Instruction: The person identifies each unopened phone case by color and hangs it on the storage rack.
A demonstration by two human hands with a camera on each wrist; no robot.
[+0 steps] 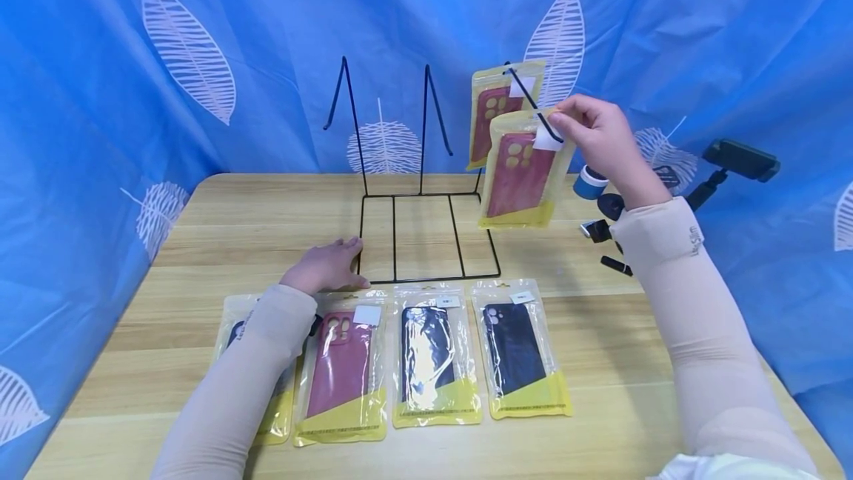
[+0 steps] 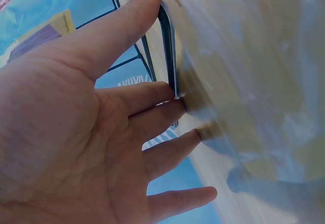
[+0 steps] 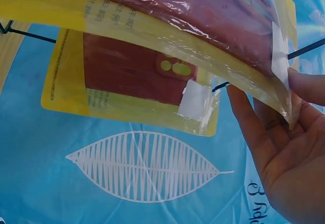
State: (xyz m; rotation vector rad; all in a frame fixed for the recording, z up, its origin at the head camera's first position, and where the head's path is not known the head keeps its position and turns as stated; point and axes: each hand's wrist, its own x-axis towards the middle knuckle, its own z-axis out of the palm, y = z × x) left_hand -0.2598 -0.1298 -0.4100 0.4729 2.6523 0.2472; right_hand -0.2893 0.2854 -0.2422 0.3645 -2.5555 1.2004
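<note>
My right hand (image 1: 595,132) pinches the top edge of a bagged red phone case (image 1: 522,172), a clear pouch with a yellow bottom and white label. The tip of a black wire prong (image 1: 552,130) sticks out in front of this pouch's top. Farther back on the same prong hangs another bagged red phone case (image 3: 137,66). At the wire display rack's (image 1: 395,239) near left corner, my left hand (image 1: 326,265) touches the base, its fingers extended in the left wrist view (image 2: 167,153).
Along the table's front lie a bagged red case (image 1: 340,376), two bagged dark cases (image 1: 428,361) (image 1: 514,350) and another pouch (image 1: 276,406) partly under my left sleeve. Two bare prongs (image 1: 436,106) stand on the rack's left and middle. Small items, including a blue jar (image 1: 589,185), sit at right.
</note>
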